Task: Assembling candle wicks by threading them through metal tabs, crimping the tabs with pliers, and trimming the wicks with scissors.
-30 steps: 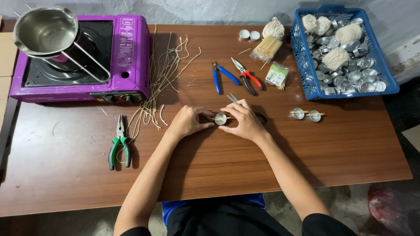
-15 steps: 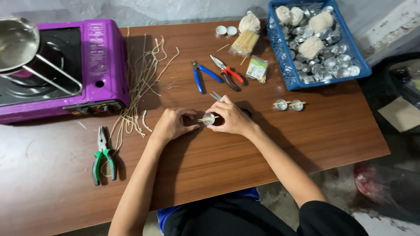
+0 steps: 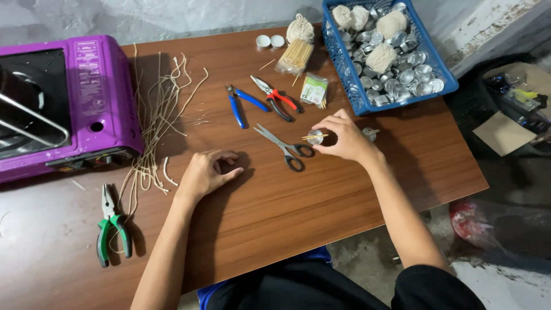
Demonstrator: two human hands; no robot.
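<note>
Gripped between the fingertips of the right hand, a small round silver cup crossed by thin sticks is held above the table near its right edge; the left hand rests empty, loosely curled.

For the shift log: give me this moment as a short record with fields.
left hand: resting loosely curled on the wooden table, holding nothing
right hand: holding a small metal cup with thin sticks across it
nearest tool: scissors, between the hands
behind: blue cutters, red pliers, blue basket of metal cups
far left: purple stove, green pliers
</note>
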